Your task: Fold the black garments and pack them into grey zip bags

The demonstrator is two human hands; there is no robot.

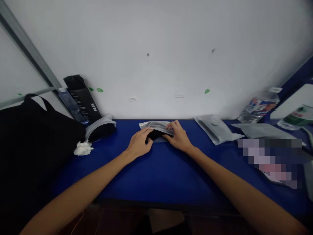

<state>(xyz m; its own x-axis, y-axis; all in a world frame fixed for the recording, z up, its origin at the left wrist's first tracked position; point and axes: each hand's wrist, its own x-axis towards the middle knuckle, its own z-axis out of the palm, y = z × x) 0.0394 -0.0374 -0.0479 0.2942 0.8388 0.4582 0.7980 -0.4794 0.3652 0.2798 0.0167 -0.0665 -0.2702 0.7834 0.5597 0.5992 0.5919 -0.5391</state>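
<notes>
A frosted plastic bag point(157, 124) lies on the blue tabletop near the wall, its mouth spread and facing me. Something black point(156, 134) shows inside; its kind cannot be made out. Gripping the bag's left edge, my left hand point(141, 142) has its fingers on top and its thumb below, close to the black content. On the opposite side my right hand point(179, 136) pinches the bag's right edge between thumb and fingers. The fingertips of both hands are partly hidden at the bag's opening.
A similar bag with black content point(101, 129), crumpled tissue point(83, 148), a black bottle point(83, 99) and a black fabric bag point(31, 140) stand left. Rightward are a flat frosted bag point(216, 129), another plastic bag point(266, 132) and clear bottles point(259, 106). A white wall point(156, 71) rises behind.
</notes>
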